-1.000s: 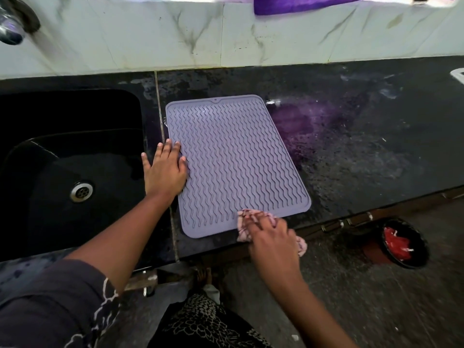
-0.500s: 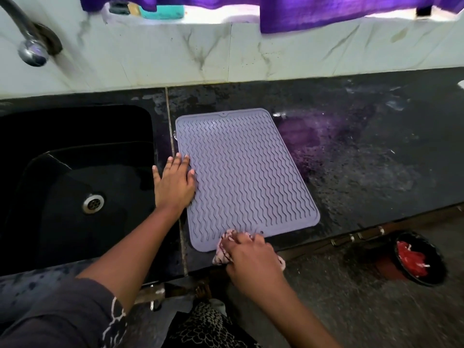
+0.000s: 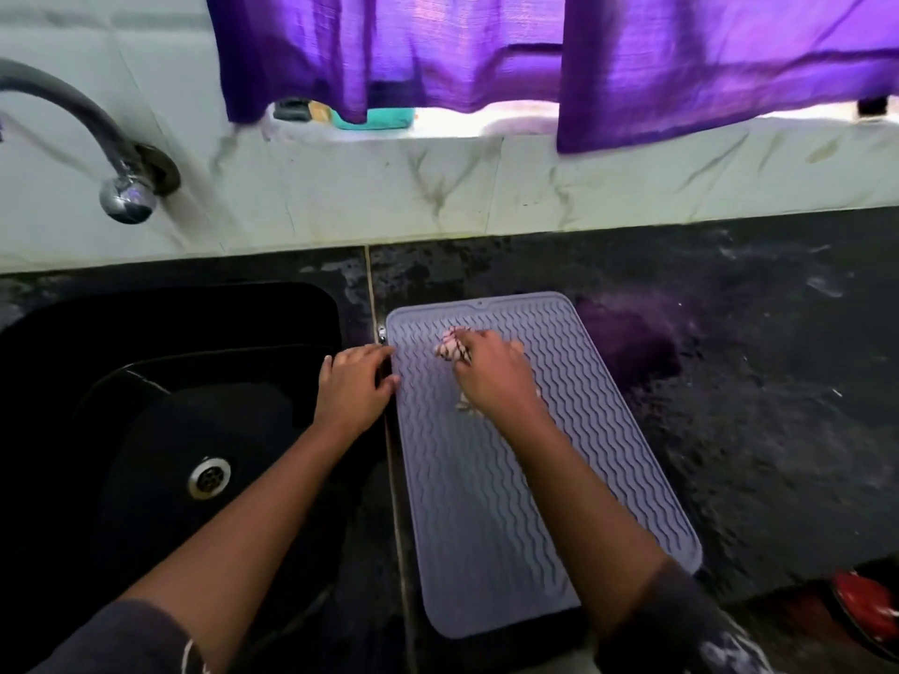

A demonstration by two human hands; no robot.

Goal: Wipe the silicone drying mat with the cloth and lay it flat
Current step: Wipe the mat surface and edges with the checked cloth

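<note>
A lilac silicone drying mat [image 3: 491, 503] with wavy ridges lies flat on the black counter, just right of the sink. My right hand [image 3: 496, 377] is on the mat's far end and grips a bunched pink-and-white cloth [image 3: 450, 346], most of it hidden under the fingers. My left hand [image 3: 352, 386] rests flat on the counter at the mat's far left edge, its fingertips touching the rim.
A black sink [image 3: 170, 430] with a steel drain [image 3: 209, 476] lies to the left, a curved tap [image 3: 116, 177] above it. A purple curtain [image 3: 584, 55] hangs over the tiled back wall. The counter [image 3: 754, 381] right of the mat looks wet. A red-filled bowl [image 3: 871, 610] sits low right.
My right hand has carried the cloth from the mat's near edge up to its far end. My left hand slid further along the left edge. The view tilted upward.
</note>
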